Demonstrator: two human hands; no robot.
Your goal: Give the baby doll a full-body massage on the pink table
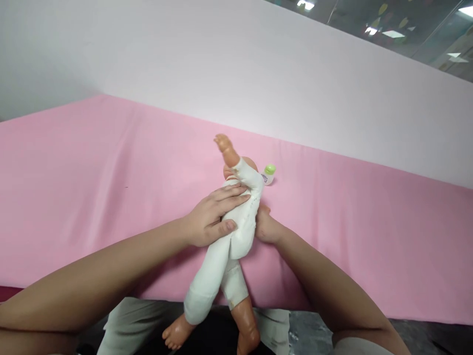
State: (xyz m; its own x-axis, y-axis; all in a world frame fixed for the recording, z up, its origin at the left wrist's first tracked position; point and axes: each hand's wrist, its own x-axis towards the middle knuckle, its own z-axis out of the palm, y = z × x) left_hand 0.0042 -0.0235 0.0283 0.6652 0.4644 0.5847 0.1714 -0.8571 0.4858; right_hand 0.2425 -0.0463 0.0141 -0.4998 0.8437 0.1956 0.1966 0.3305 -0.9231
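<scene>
Where the pink sheet (92, 187) meets its near edge: one doll (236, 222), lying lengthwise, head toward the far edge, legs overhanging the near edge. Clothed in one white suit covering torso, arm and both legs. Two bare feet past the near edge, above a lap in grey trousers (129, 325). One doll arm raised, one small bare hand pointing up toward the far edge; second arm not visible. Head mostly hidden behind the raised arm.

Left hand (212, 217): one, laid on the doll's torso, fingers stretched flat across the white cloth, thumb pressed to the doll's near side; a loose clasp, not a pinch.

Right hand (266, 228): one, touching the doll's other side at the torso, fingers tucked behind or under the body; whether curled or flat, cannot tell.

One small white bottle (268, 174) with green cap, on the sheet just beside the doll's head, on the far side.

One pale wall (236, 74) behind the sheet's far edge.
</scene>
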